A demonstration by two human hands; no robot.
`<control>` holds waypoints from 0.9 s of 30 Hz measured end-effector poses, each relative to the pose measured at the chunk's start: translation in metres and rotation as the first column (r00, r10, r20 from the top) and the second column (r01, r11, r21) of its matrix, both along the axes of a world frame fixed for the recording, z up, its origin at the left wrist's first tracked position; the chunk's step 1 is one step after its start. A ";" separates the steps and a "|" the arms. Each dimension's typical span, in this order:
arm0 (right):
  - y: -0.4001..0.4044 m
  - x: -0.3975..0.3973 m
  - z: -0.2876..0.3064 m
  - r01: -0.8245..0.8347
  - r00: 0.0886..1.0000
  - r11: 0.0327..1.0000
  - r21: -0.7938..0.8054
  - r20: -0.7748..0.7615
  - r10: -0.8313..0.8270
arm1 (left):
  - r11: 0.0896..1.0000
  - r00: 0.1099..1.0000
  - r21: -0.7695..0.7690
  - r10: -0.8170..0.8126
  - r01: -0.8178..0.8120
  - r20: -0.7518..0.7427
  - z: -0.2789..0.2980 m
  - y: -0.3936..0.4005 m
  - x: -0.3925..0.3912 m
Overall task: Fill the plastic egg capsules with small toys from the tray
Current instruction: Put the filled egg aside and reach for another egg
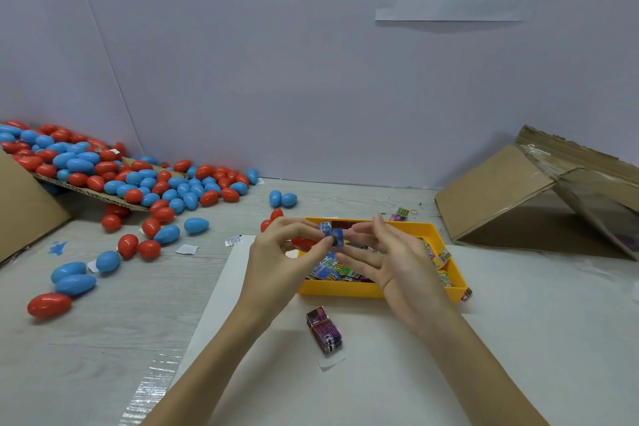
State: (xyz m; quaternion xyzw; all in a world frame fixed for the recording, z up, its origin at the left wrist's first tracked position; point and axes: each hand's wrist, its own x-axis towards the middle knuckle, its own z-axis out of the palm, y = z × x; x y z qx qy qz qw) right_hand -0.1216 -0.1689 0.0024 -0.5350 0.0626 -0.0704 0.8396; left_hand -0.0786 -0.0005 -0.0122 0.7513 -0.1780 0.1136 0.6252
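Note:
My left hand (287, 252) pinches a small blue toy box (332, 234) between thumb and fingertips, just above the near-left part of the yellow tray (345, 289). My right hand (387, 252) is beside it with fingers spread and relaxed, palm turned toward the toy, over the tray. The tray holds several small colourful toy boxes (328, 270). A red egg half (302, 243) lies partly hidden under my left fingers. A purple toy box (324, 330) lies on the white sheet in front of the tray.
Several red and blue egg capsules (138, 180) spill from a cardboard flap at the left, with loose ones (74, 278) scattered across the table. A tipped cardboard box (553, 197) stands at the right. Small paper scraps (186, 249) lie nearby.

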 end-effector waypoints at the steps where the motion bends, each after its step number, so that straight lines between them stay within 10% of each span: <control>1: 0.001 0.000 0.000 0.036 0.999 0.991 -0.131 0.028 -0.033 | 0.999 0.999 0.043 0.001 -0.003 0.044 0.000 0.000 0.000; 7: 0.002 -0.003 -0.007 0.123 0.984 0.642 -0.757 0.175 0.017 | 0.936 0.925 0.348 -0.082 -0.056 0.370 -0.004 0.004 -0.002; 16: -0.008 -0.004 -0.003 0.004 0.987 0.821 -0.571 0.136 0.090 | 0.987 0.976 0.024 -0.155 0.161 -0.155 0.000 0.008 0.006; 27: -0.004 -0.005 -0.003 -0.032 0.986 0.765 -0.643 0.106 0.131 | 0.985 0.994 0.133 -0.112 0.113 -0.010 -0.001 0.007 0.005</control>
